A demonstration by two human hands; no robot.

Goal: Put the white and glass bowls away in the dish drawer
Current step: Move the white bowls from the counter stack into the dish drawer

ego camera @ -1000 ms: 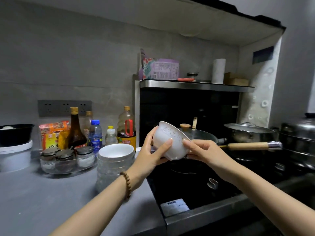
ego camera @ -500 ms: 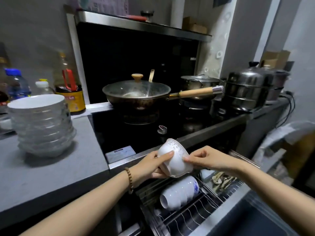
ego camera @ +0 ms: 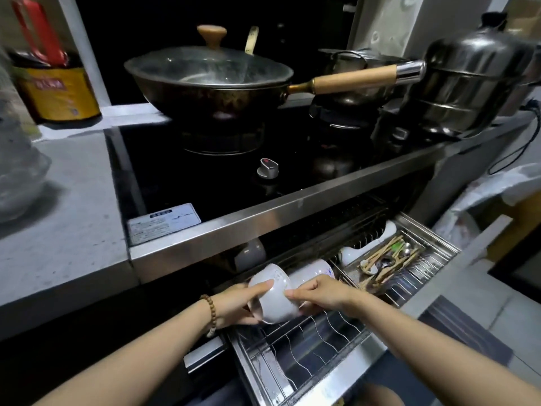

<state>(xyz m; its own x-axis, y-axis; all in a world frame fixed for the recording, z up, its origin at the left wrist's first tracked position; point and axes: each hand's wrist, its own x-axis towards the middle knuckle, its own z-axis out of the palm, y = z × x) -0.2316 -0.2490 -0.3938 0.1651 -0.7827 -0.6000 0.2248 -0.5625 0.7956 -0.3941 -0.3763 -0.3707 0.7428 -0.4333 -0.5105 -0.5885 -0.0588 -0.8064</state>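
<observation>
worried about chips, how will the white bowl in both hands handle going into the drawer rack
The white bowl looks glazed and rigid, so probably slippery and chip-prone against the wire rack. Held on its side, it may roll unless a wire catches it.

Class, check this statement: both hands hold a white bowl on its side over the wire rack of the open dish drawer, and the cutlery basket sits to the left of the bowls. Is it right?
One detail is wrong. In the head view, both hands, left and right, hold the white bowl over the wire rack, but the cutlery basket sits to the right of the bowls.

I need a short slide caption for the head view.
Both hands, left and right, lower a white bowl into the open dish drawer.
</observation>
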